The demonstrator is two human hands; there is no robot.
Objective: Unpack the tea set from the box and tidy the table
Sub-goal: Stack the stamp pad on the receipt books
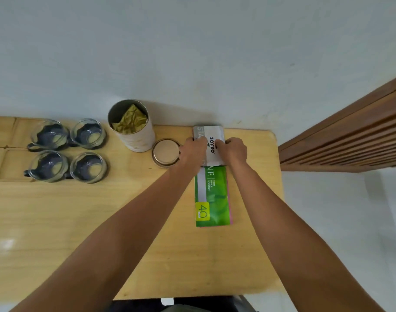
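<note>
Tidying step: my left hand (pixel 193 149) and right hand (pixel 234 150) grip the white Joyko box (pixel 211 145) atop the green folder (pixel 211 197) at the counter (pixel 80 221) back edge; next, probably squaring it.

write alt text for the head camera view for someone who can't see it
Both hands, left hand and right hand, grip a small white Joyko box lying on the far end of a green folder on a wooden table. To the left stand an open canister holding yellow-green packaging, its lid beside it, and four glass cups.
</note>
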